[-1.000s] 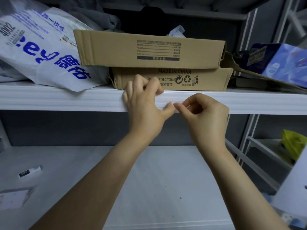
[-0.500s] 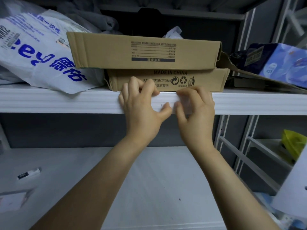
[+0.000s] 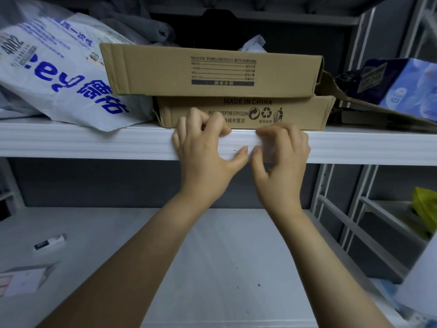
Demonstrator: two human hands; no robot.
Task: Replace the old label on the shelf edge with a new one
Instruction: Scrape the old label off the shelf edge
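The right hand (image 3: 283,166), pinched a second ago, is now curled over a blurred pale label (image 3: 268,147) on the shelf edge (image 3: 94,143); its grip cannot be told. That edge is clasped by fingers (image 3: 192,119) of the left hand (image 3: 203,159). Peeling is judged unfinished.

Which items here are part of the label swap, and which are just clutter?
In the job: shelf edge; left hand gripping it; right hand beside; label, probably the pale blurred patch by its thumb.

Lying about: two stacked cardboard boxes; white plastic bag with blue print; blue package; small white item on lower shelf.
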